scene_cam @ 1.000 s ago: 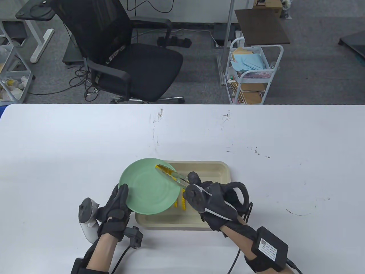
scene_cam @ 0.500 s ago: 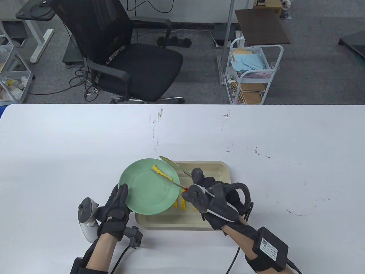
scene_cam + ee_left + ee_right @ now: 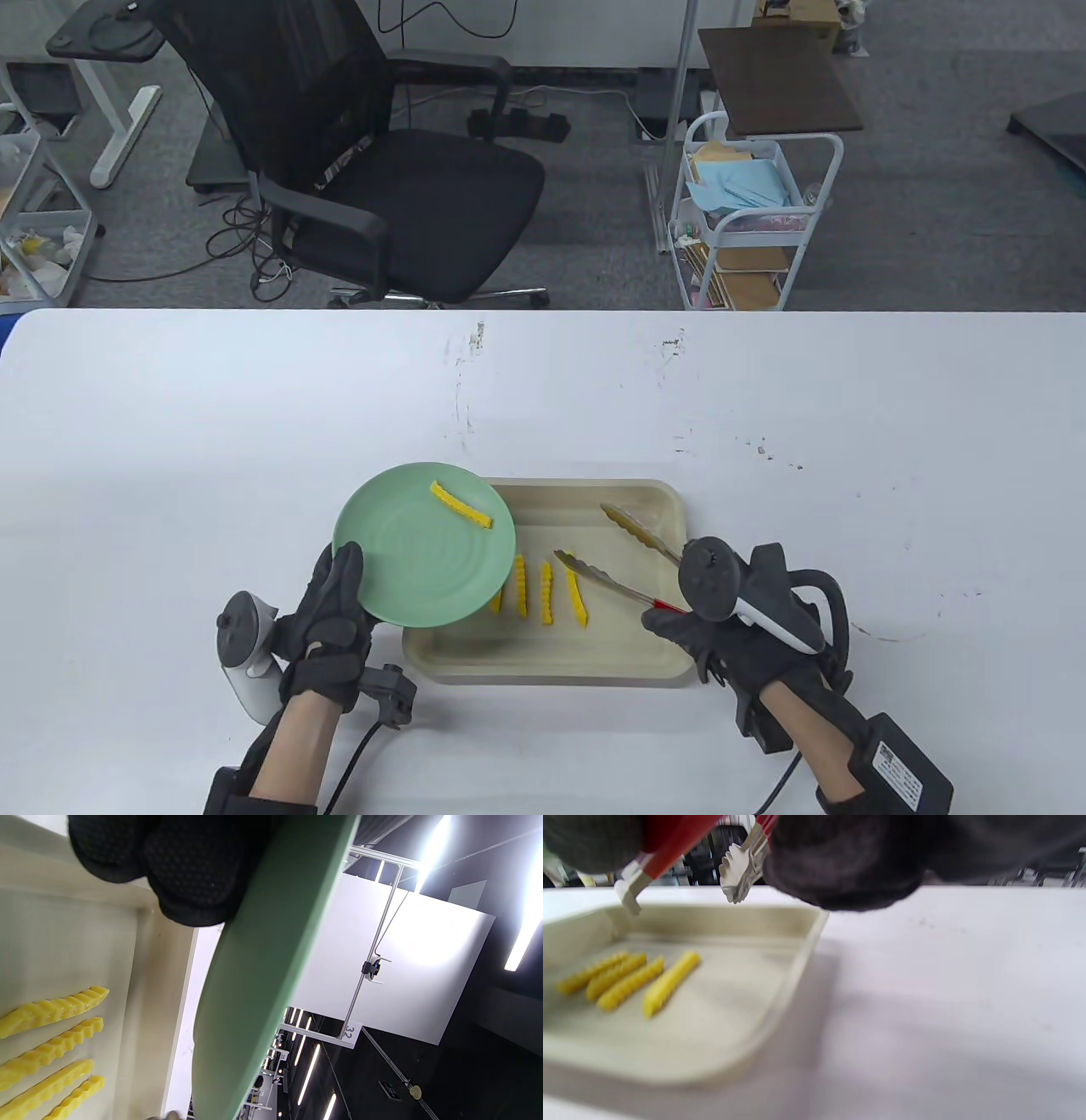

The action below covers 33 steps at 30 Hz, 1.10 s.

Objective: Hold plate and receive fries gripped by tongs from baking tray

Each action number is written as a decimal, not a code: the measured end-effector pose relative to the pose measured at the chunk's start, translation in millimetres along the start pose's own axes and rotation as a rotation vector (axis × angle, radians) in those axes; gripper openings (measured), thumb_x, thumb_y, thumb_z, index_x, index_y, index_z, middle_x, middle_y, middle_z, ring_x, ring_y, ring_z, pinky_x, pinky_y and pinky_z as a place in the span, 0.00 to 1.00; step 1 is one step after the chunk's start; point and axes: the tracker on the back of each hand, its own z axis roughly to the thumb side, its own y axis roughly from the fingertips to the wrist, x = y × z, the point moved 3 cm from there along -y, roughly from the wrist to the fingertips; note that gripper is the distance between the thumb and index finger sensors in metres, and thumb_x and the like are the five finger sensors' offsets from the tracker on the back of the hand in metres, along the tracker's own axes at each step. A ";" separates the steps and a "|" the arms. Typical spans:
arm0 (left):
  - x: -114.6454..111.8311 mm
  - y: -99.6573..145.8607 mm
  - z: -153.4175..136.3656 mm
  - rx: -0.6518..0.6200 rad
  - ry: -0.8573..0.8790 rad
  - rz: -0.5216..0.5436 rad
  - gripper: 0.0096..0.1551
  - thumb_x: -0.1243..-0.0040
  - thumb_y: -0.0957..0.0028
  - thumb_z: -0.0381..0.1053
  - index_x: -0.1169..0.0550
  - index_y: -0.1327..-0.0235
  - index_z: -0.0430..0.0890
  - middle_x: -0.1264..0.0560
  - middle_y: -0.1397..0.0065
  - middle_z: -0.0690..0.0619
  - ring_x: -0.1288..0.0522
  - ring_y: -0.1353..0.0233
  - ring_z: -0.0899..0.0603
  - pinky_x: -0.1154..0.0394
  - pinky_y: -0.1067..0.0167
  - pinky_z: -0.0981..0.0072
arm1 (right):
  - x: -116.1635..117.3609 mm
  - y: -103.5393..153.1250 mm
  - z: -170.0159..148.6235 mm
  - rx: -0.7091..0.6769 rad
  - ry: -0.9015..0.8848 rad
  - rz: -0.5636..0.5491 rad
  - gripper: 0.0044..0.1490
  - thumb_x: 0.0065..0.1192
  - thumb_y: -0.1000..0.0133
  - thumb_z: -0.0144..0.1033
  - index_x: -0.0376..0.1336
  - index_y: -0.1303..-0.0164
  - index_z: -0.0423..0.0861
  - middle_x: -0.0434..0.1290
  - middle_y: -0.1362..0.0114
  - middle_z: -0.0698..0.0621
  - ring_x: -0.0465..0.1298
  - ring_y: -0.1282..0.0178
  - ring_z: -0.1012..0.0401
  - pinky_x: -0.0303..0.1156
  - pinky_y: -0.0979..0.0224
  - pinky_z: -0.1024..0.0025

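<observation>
My left hand (image 3: 333, 624) grips the near rim of a green plate (image 3: 399, 552) and holds it above the beige baking tray's (image 3: 543, 666) left end. One yellow crinkle fry (image 3: 461, 505) lies on the plate. Several fries (image 3: 547, 592) lie side by side in the tray, also in the right wrist view (image 3: 630, 982). My right hand (image 3: 721, 641) holds metal tongs (image 3: 624, 552) by their red handle; the tongs are spread open and empty over the tray's right half. In the left wrist view the plate's underside (image 3: 263, 976) crosses the frame with my fingers (image 3: 191, 866) under it.
The white table (image 3: 764, 424) stretches wide to the back and both sides. A black office chair (image 3: 382, 170) and a white cart (image 3: 747, 221) stand beyond the far edge.
The tongs opened and left the fry on the plate. My right hand drew the tongs back right over the tray. My left hand moved the plate slightly left.
</observation>
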 end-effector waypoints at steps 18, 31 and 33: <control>1.6 0.7 -0.9 0.004 -0.013 0.004 0.37 0.61 0.32 0.56 0.52 0.21 0.34 0.33 0.32 0.44 0.21 0.52 0.44 0.28 0.46 0.42 | 30.0 -0.2 28.2 0.007 0.179 0.055 0.51 0.52 0.52 0.68 0.51 0.25 0.48 0.77 0.53 0.51 0.80 0.79 0.64 0.80 0.74 0.61; 2.2 0.7 -0.6 -0.001 -0.006 0.003 0.37 0.61 0.31 0.56 0.52 0.21 0.34 0.33 0.32 0.44 0.21 0.52 0.44 0.28 0.46 0.42 | 10.7 -8.0 2.8 0.059 0.034 -0.053 0.44 0.53 0.51 0.63 0.56 0.28 0.51 0.80 0.57 0.51 0.82 0.82 0.63 0.82 0.77 0.59; 2.3 0.6 -0.8 0.001 -0.006 0.005 0.37 0.62 0.31 0.56 0.52 0.21 0.34 0.33 0.32 0.44 0.21 0.52 0.44 0.28 0.46 0.42 | -3.2 -4.5 1.3 0.060 -0.003 -0.111 0.44 0.53 0.51 0.63 0.56 0.28 0.50 0.80 0.57 0.50 0.82 0.82 0.63 0.81 0.77 0.59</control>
